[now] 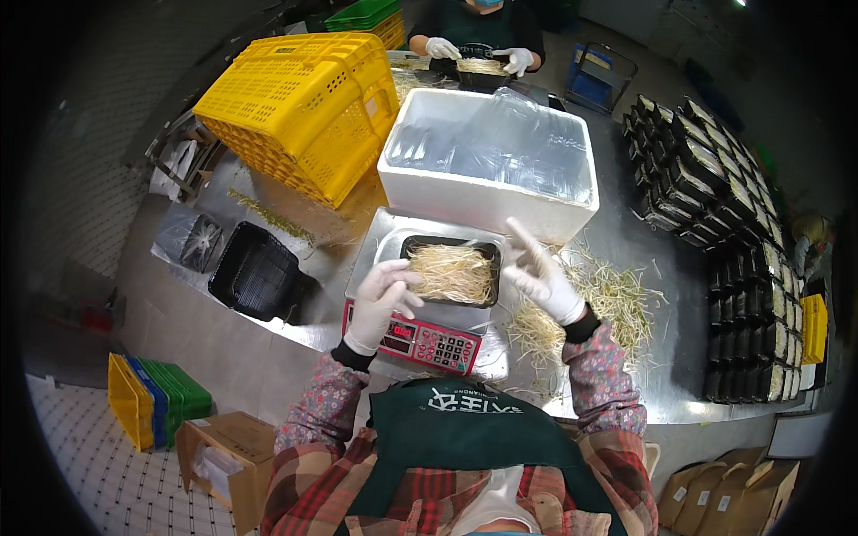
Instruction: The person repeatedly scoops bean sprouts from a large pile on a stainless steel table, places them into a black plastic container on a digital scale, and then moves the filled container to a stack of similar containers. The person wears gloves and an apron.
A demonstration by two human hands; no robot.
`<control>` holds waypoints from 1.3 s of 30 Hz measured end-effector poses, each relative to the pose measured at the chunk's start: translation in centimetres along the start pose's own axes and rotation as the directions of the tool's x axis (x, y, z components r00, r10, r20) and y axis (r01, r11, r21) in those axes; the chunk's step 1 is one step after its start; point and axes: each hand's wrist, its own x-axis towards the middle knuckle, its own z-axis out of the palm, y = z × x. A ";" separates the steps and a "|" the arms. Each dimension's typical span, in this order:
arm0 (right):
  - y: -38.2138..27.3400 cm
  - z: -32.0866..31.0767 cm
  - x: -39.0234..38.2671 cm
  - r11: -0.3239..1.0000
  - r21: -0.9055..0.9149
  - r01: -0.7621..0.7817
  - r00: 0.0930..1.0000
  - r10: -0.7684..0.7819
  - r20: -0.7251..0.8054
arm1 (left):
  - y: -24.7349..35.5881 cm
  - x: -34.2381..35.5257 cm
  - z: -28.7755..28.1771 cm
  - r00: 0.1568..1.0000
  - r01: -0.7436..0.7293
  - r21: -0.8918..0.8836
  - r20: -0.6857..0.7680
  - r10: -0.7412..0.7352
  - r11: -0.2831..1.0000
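Note:
A black tray of pale sprouts (pixel 451 268) rests on a metal scale (pixel 429 357) with a red keypad panel. My gloved left hand (pixel 380 299) is at the tray's front left corner, fingers apart and holding nothing. My gloved right hand (pixel 545 272) is raised just right of the tray, fingers spread and empty. Loose sprouts (pixel 617 313) lie heaped on the steel table to the right. A stack of empty black trays (pixel 255 272) sits at the left, beside a clear plastic bag (pixel 179 237).
Behind the scale are a white foam box (pixel 487 192) with plastic film and yellow crates (pixel 295 107). Stacked black trays (pixel 751 330) line the right side. A co-worker (pixel 474 31) across the table holds a filled tray. Coloured crates (pixel 156 402) and cardboard boxes (pixel 228 460) stand lower left.

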 end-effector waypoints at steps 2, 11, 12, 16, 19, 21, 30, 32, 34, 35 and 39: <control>4.1 1.8 -1.7 0.948 0.273 -0.166 0.986 0.162 0.035 | -1.1 1.0 0.6 0.996 0.000 0.059 0.089 -0.005 0.998; 10.6 2.7 3.8 0.717 -0.690 -0.097 0.965 -0.101 -0.241 | -6.7 11.5 -3.3 0.915 -0.306 0.756 0.066 0.398 0.578; 11.0 3.1 4.2 0.737 -0.662 -0.136 0.947 -0.099 -0.305 | -7.4 11.9 -3.8 0.951 -0.240 0.642 0.005 0.309 0.728; 15.0 2.7 4.2 0.922 -0.369 -0.119 0.944 -0.010 -0.330 | -8.4 12.5 -4.6 1.000 0.016 0.270 -0.012 -0.013 0.963; 13.9 2.9 4.7 0.923 0.198 -0.330 0.902 0.370 -0.222 | -8.6 12.1 -5.8 0.996 0.081 0.058 0.024 -0.082 0.995; 14.3 3.2 4.8 0.822 0.466 -0.326 0.874 0.450 -0.182 | -8.5 12.2 -5.7 0.987 0.158 -0.018 0.017 -0.158 0.987; 15.4 3.8 4.9 0.804 0.576 -0.146 0.906 0.342 -0.248 | -9.4 11.8 -4.6 0.989 0.106 -0.050 -0.093 -0.111 0.993; 16.2 3.4 5.3 0.831 0.539 -0.137 0.923 0.305 -0.236 | -9.2 11.9 -4.6 0.991 0.114 -0.060 -0.069 -0.118 0.992; 16.0 2.5 5.3 0.825 0.499 -0.264 0.908 0.388 -0.160 | -9.2 11.9 -4.6 0.990 0.124 -0.033 -0.069 -0.126 0.992; 15.4 2.2 5.4 0.825 0.453 -0.337 0.892 0.434 -0.127 | -9.0 11.9 -4.8 0.989 0.126 -0.017 -0.074 -0.127 0.992; 10.4 1.4 3.1 0.842 0.324 -0.431 0.870 0.483 -0.099 | -7.6 9.6 -5.1 0.980 0.146 0.092 -0.148 -0.131 0.985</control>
